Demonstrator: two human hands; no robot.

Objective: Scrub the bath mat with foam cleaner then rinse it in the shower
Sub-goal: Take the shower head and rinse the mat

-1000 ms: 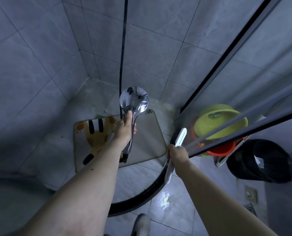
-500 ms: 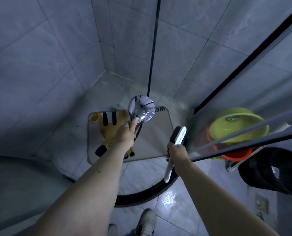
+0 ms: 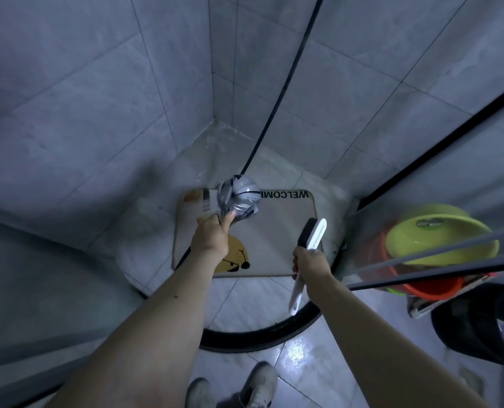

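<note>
L hand (image 3: 212,235) grips the shower head (image 3: 239,199) by its handle, fingers curled round it, thumb up the neck. R hand (image 3: 311,265) is clamped on the scrub brush (image 3: 308,254), bristles facing L. Bath mat (image 3: 277,234) lies flat on shower floor (image 3: 224,151) below both hands.

One view only, head cam, wide-angle, so I've got no second view to overlap. It looks steeply down and forward into the shower corner. Shoes (image 3: 233,390) at 6 o'clock, wall corner toward 12. Bath mat (image 3: 277,231) near centre, well below. Both forearms enter from 6; left hand (image 3: 212,238) and right hand (image 3: 311,265) sit mid-frame, close to lens. Edges bend heavily.
</note>
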